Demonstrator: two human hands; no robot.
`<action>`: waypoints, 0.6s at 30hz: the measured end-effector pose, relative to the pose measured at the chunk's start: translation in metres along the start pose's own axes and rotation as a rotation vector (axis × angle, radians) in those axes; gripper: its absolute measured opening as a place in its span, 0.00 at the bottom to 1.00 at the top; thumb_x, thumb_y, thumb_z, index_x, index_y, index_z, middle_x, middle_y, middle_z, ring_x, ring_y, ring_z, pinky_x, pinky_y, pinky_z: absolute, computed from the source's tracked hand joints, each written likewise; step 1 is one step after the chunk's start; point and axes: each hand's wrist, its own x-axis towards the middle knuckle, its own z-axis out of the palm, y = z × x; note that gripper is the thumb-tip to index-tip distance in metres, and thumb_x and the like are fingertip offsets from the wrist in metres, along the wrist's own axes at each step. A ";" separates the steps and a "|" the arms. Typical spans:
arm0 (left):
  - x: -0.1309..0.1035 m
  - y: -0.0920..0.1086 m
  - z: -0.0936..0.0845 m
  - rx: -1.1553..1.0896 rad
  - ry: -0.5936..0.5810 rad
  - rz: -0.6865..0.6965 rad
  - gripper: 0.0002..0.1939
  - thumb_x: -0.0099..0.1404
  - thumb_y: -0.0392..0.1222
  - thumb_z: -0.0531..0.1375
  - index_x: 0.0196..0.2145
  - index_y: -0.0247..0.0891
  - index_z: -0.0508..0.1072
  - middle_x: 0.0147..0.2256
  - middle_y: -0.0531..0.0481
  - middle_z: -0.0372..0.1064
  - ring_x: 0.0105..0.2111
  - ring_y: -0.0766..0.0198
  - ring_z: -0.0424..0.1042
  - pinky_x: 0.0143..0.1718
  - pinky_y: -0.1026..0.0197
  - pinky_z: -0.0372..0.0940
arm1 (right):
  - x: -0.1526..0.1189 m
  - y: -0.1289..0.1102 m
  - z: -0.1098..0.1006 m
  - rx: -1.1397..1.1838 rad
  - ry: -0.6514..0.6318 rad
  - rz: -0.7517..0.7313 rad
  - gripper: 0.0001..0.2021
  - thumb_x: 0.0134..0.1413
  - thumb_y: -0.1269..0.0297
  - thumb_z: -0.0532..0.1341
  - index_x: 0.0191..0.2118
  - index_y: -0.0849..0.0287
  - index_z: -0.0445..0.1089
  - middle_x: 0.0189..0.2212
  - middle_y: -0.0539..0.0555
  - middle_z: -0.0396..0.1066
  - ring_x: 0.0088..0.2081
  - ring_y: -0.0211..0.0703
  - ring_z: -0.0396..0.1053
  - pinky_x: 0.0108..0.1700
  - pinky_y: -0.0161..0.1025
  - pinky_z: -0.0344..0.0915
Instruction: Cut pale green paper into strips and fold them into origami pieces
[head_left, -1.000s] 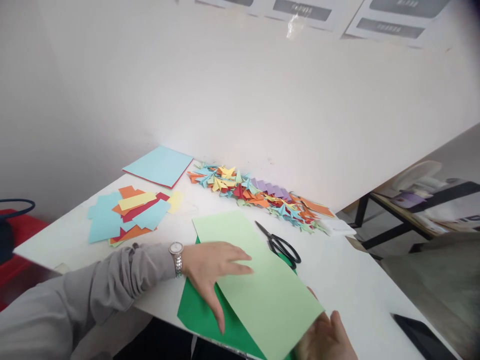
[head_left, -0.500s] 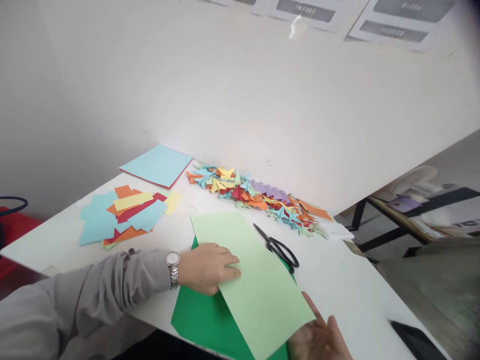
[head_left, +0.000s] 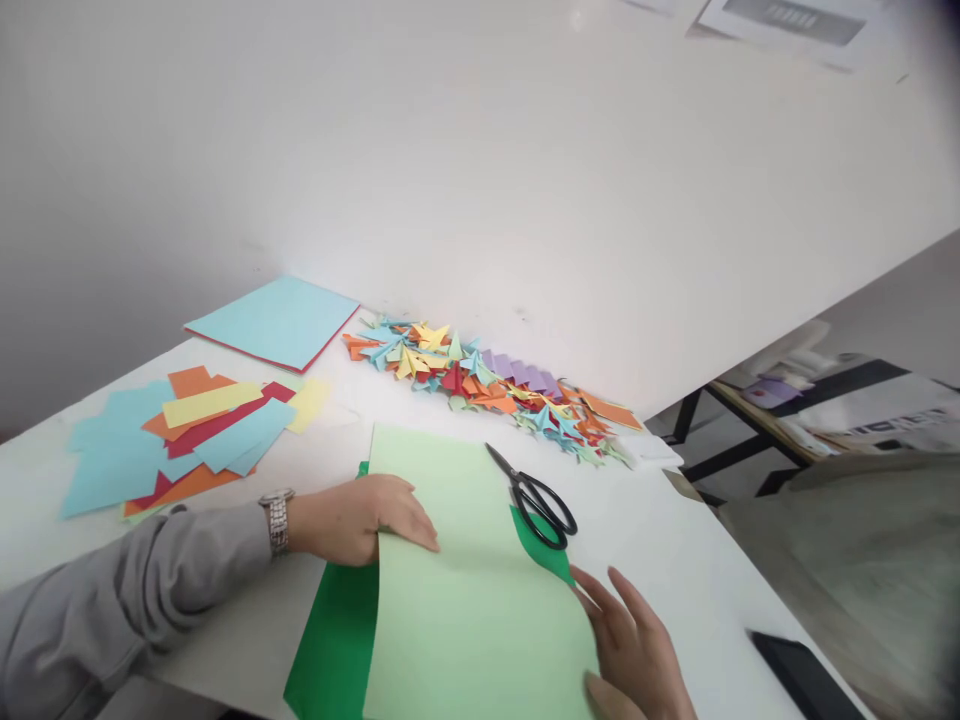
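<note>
Paper dominates the white table [head_left: 697, 560], and the sheet in hand is a light green sheet [head_left: 472, 590] lying flat and unfolded on top of a dark green sheet [head_left: 330, 640], which shows along its left side and again as a small corner near the scissors. The left hand [head_left: 360, 517] lies with loosely curled fingers on the left edge of the light green sheet, pressing or pinching it (which of the two cannot be told from here), a watch [head_left: 277, 520] on its wrist above a grey sleeve [head_left: 112, 610]. The right hand [head_left: 637, 650] is open, fingers spread, touching the sheet's right edge near its lower corner. No crease or cut shows in the sheet, so the work on this piece looks to be at its very start. Black scissors [head_left: 534, 497] lie closed just beside the sheet's far right edge, untouched. Behind them a long heap of small folded shapes [head_left: 487, 385] in many colours suggests much finished work of the same kind. To the left lie loose coloured offcuts [head_left: 180, 435], and further back a light blue sheet [head_left: 274, 320] over a red one. A dark phone [head_left: 802, 675] sits at the table's near right corner.
</note>
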 end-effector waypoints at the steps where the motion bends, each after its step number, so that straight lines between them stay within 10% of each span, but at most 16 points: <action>1: 0.000 -0.002 -0.001 0.002 0.013 -0.006 0.12 0.60 0.37 0.55 0.42 0.42 0.72 0.41 0.46 0.72 0.41 0.61 0.70 0.49 0.56 0.58 | 0.004 -0.001 0.000 -0.048 -0.048 -0.004 0.33 0.29 0.64 0.68 0.48 0.54 0.64 0.51 0.59 0.62 0.52 0.55 0.59 0.46 0.47 0.61; 6: -0.003 -0.017 -0.008 -0.063 0.178 -0.021 0.12 0.58 0.42 0.57 0.39 0.38 0.74 0.38 0.43 0.73 0.38 0.60 0.71 0.45 0.58 0.62 | 0.025 -0.011 0.017 -0.296 -0.272 -0.063 0.28 0.29 0.66 0.67 0.45 0.59 0.68 0.51 0.60 0.62 0.53 0.57 0.56 0.51 0.49 0.55; 12: -0.004 -0.014 -0.017 -0.204 0.326 -0.159 0.15 0.58 0.46 0.57 0.39 0.35 0.74 0.37 0.41 0.73 0.37 0.59 0.71 0.38 0.59 0.66 | 0.074 -0.019 0.072 -0.205 -0.035 -0.592 0.24 0.40 0.46 0.58 0.40 0.59 0.70 0.42 0.58 0.69 0.45 0.52 0.63 0.49 0.48 0.55; 15: -0.003 -0.011 -0.019 -0.326 0.306 -0.242 0.13 0.58 0.44 0.57 0.36 0.34 0.75 0.35 0.42 0.73 0.34 0.60 0.72 0.33 0.62 0.67 | 0.104 -0.007 0.085 0.101 0.162 -0.390 0.27 0.48 0.42 0.48 0.40 0.61 0.68 0.33 0.55 0.71 0.31 0.43 0.66 0.33 0.41 0.61; 18: -0.003 -0.013 -0.021 -0.385 0.280 -0.291 0.12 0.57 0.44 0.58 0.35 0.33 0.76 0.35 0.42 0.73 0.34 0.60 0.72 0.33 0.62 0.67 | 0.123 0.009 0.078 0.180 0.076 -0.164 0.26 0.46 0.42 0.51 0.35 0.62 0.70 0.29 0.54 0.72 0.27 0.40 0.66 0.29 0.38 0.60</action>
